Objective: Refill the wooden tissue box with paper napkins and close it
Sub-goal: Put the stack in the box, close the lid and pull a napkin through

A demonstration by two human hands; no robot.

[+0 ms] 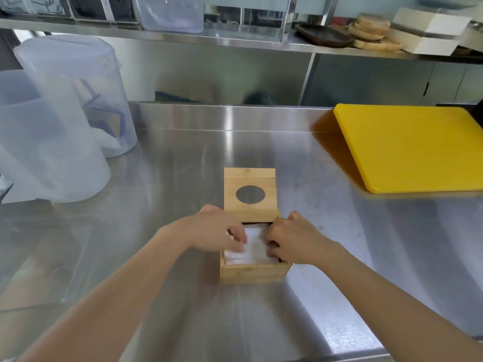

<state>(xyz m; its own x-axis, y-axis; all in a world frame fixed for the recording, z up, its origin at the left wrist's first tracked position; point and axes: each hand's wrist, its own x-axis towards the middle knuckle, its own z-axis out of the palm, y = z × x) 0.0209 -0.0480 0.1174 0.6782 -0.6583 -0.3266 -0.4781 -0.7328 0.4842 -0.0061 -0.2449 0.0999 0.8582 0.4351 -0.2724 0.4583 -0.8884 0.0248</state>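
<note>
The wooden tissue box (254, 272) sits in the middle of the steel counter. Its lid (249, 180), with an oval hole, is swung up and leans away from me. White paper napkins (255, 250) fill the open box. My left hand (219, 229) reaches in from the left with its fingertips pressing on the napkins. From the right, my right hand (292, 239) curls its fingers down over the stack's right side. Both hands hide parts of the napkins and the box rim.
A yellow cutting board (413, 147) lies at the right. Translucent plastic containers (60, 121) stand at the left, and a clear tray (39, 257) sits at the near left. A shelf above (235, 40) holds bins, a dark dish and wooden boards.
</note>
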